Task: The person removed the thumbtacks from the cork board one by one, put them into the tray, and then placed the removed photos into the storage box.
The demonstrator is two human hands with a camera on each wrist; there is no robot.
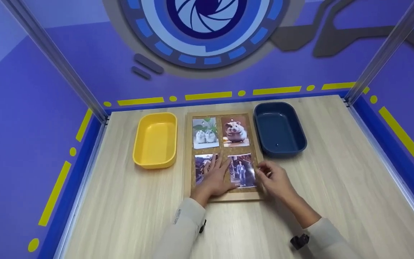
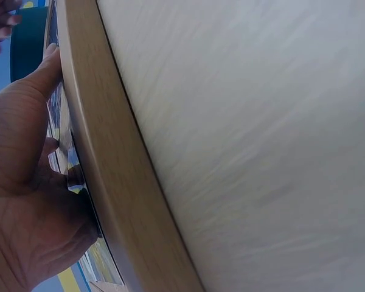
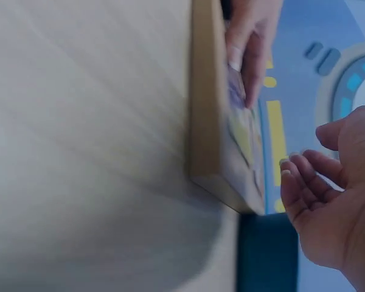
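Observation:
A wood-framed corkboard point(image 1: 189, 162) lies on the table with photos on it. Two white hamsters fill the upper-left photo point(image 1: 206, 136), and a single hamster the upper-right photo point(image 1: 235, 133). Below are a dark photo point(image 1: 199, 169), partly covered by fingers, and a photo of a standing person point(image 1: 242, 171). My left hand point(image 1: 216, 180) presses on the board across the lower photos, fingers extended. Beside the board's right edge is my right hand point(image 1: 274, 180), its fingers loosely bent; in the right wrist view this hand point(image 3: 334, 188) shows nothing between thumb and fingers.
To the board's left stands a yellow tray point(image 1: 155, 165). A navy tray point(image 1: 282, 153) sits against its upper right side, with a tiny shiny spot inside. Printed blue-purple panels point(image 1: 207, 84) enclose the table point(image 1: 120, 216) at the back and both sides.

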